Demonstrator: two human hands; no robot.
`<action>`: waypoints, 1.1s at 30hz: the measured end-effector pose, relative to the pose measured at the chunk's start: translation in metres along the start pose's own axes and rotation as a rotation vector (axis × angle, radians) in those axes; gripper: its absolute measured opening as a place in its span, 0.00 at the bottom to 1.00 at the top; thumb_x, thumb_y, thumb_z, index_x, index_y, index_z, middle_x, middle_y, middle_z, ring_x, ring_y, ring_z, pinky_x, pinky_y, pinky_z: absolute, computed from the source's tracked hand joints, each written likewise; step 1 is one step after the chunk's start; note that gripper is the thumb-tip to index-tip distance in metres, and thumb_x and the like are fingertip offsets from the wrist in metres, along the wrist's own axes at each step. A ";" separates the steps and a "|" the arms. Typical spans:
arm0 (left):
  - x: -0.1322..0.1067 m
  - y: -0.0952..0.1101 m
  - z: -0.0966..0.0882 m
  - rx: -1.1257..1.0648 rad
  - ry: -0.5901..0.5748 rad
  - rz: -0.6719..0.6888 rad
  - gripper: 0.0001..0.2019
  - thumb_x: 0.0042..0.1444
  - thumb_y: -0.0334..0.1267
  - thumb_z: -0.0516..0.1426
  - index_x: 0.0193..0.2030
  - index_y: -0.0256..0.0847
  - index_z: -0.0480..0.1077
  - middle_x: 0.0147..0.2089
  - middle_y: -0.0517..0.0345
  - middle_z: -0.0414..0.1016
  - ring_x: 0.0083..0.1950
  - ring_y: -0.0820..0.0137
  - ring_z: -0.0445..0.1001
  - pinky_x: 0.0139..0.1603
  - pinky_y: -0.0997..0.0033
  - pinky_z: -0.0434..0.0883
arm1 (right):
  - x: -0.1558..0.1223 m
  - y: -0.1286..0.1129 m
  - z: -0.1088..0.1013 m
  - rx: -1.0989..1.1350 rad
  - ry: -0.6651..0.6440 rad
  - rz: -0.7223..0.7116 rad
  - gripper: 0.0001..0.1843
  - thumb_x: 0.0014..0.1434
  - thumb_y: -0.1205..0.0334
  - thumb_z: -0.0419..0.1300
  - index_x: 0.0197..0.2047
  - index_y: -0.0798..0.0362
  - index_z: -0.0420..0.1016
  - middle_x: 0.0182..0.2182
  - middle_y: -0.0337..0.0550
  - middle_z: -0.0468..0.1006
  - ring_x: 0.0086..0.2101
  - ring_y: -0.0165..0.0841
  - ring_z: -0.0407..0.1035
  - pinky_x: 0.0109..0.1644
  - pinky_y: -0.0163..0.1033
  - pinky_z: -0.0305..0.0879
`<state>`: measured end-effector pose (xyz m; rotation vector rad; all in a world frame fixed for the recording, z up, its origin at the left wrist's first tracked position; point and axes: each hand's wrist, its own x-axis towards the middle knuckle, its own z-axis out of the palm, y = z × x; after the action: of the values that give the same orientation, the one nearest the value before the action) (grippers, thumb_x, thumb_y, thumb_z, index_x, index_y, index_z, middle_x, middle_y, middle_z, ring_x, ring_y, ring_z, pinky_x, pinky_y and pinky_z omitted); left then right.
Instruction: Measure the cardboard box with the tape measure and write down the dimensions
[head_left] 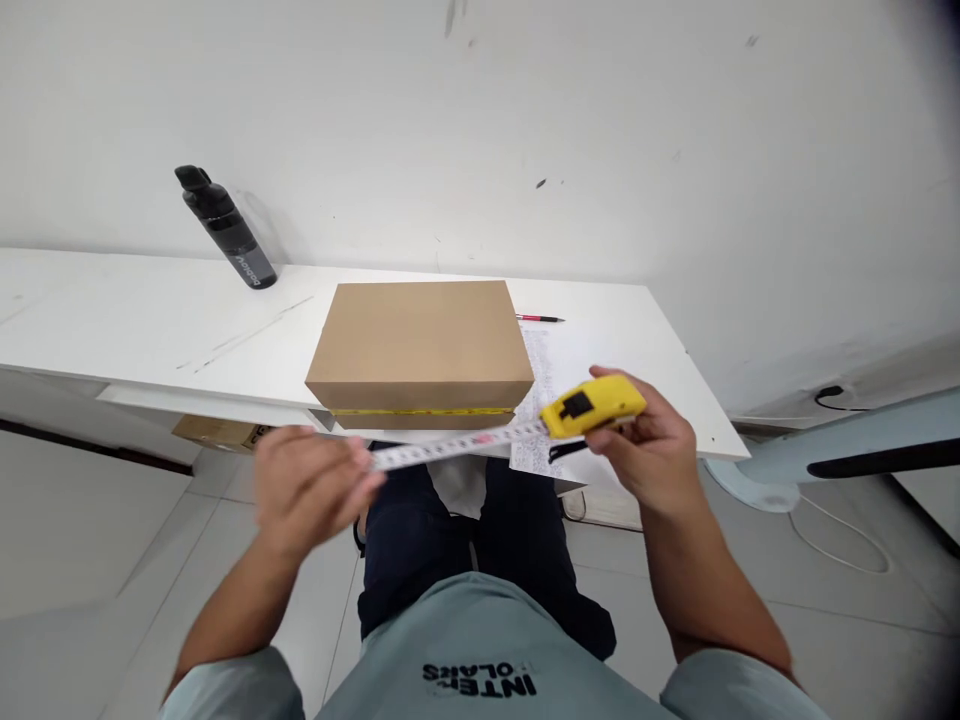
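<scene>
A closed brown cardboard box [420, 345] sits at the front edge of a white table [150, 320]. Just in front of it, my right hand [652, 450] grips a yellow tape measure case [594, 405]. Its white blade [450, 448] runs left to my left hand [307, 485], whose fingers pinch the blade's end. The stretched blade hangs a little below and in front of the box's front face, about as long as the box is wide. Both hands are off the table, above my lap.
A black water bottle [225, 228] stands at the back left by the wall. A sheet of written paper [547, 380] lies right of the box, with a red pen [538, 318] behind it. A light blue fan base [780, 465] and cable lie on the floor to the right.
</scene>
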<state>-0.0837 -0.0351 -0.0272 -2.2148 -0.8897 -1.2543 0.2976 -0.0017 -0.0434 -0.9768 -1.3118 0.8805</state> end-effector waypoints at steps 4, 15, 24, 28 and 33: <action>0.022 0.049 0.034 -0.022 0.012 0.255 0.09 0.56 0.40 0.72 0.41 0.50 0.78 0.39 0.64 0.85 0.35 0.73 0.80 0.49 0.60 0.78 | -0.031 -0.010 0.015 0.038 -0.152 -0.013 0.27 0.47 0.56 0.81 0.51 0.41 0.84 0.41 0.42 0.85 0.40 0.38 0.79 0.42 0.41 0.80; 0.004 0.037 0.068 -0.061 0.016 0.210 0.19 0.62 0.59 0.64 0.47 0.48 0.72 0.44 0.54 0.82 0.44 0.66 0.82 0.53 0.54 0.77 | -0.075 0.046 0.039 0.499 -0.319 0.406 0.59 0.50 0.59 0.80 0.77 0.33 0.54 0.41 0.35 0.79 0.38 0.30 0.76 0.45 0.36 0.75; -0.043 -0.053 0.048 -0.201 0.185 -0.825 0.39 0.63 0.66 0.57 0.72 0.43 0.58 0.73 0.37 0.60 0.70 0.53 0.68 0.65 0.51 0.73 | -0.074 0.094 0.057 0.512 -0.224 0.525 0.79 0.48 0.57 0.81 0.81 0.40 0.25 0.39 0.34 0.80 0.38 0.31 0.75 0.48 0.39 0.71; -0.080 -0.035 0.074 -0.368 -0.002 -1.011 0.36 0.63 0.68 0.57 0.64 0.40 0.65 0.61 0.41 0.72 0.63 0.56 0.72 0.64 0.55 0.73 | -0.061 0.101 0.069 0.582 -0.195 0.563 0.73 0.47 0.55 0.81 0.82 0.40 0.37 0.41 0.36 0.81 0.40 0.32 0.75 0.51 0.40 0.72; -0.100 -0.022 0.084 -0.467 0.055 -1.077 0.31 0.65 0.62 0.58 0.66 0.44 0.65 0.57 0.47 0.74 0.57 0.63 0.75 0.60 0.60 0.75 | -0.060 0.099 0.069 0.552 -0.227 0.543 0.71 0.46 0.53 0.81 0.81 0.39 0.42 0.41 0.35 0.81 0.41 0.31 0.74 0.51 0.39 0.72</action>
<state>-0.0884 0.0028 -0.1542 -1.9767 -2.0837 -2.1283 0.2265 -0.0173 -0.1574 -0.8077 -0.9024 1.7062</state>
